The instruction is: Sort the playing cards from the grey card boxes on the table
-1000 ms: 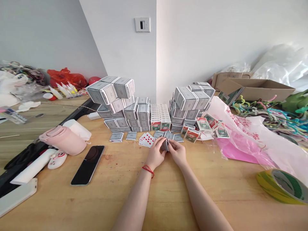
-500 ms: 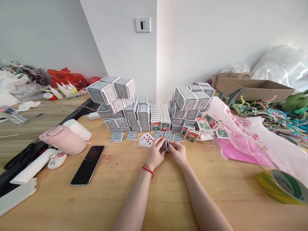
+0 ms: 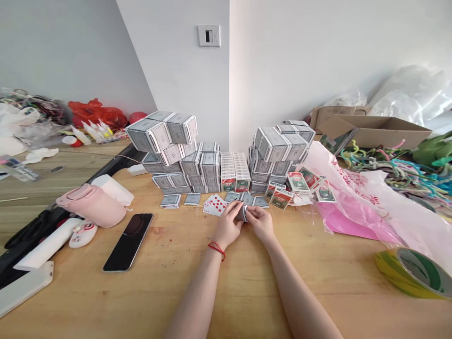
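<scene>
Between my two hands is a patterned playing card, curved or folded, gripped from both sides. My left hand, with a red string at the wrist, pinches its left side. On the other side, the fingers of my right hand press the card's white edge. Face-up diamond cards lie just left of my left hand. Behind my hands several cards rest back side up, and two folded card pieces, one a folded card and the other a flatter one, lie farther left.
Stacked card-built blocks rise at the left and right, with rows of card boxes between them. Loose card boxes lie to the right. A phone, a pink cup and a tape roll are on the table.
Both hands stay in nearly the same place. The card between them has tilted slightly, showing more of its white edge. The whole view has shifted a little.
</scene>
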The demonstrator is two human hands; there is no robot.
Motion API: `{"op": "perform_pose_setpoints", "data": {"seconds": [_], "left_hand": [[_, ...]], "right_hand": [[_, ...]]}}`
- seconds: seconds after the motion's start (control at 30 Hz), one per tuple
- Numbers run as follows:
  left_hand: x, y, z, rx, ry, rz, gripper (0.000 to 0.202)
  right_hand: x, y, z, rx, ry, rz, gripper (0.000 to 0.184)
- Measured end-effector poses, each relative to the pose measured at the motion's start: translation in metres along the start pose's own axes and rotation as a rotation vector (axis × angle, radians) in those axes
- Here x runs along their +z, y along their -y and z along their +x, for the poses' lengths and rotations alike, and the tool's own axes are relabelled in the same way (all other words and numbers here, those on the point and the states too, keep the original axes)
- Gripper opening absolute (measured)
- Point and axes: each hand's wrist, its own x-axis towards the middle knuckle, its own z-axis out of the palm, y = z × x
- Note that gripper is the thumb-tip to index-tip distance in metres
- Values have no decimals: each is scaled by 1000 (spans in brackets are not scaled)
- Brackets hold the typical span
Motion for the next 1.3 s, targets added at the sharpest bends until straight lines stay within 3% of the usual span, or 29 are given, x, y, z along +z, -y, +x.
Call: {"op": "perform_pose_setpoints", "data": {"seconds": [0.73,1.07,1.3], "left_hand": [[-1,-2,1,55,22,-8,60],[-2,-5,2,-42,-94,23,59],[-2,-4,3,-42,-94,45,59]], "right_hand": [[-1,-5,0,-10,-165,-127,29],[0,3,0,-29,-21,-71,31],[-3,0,3,33,13,-88,32]]}}
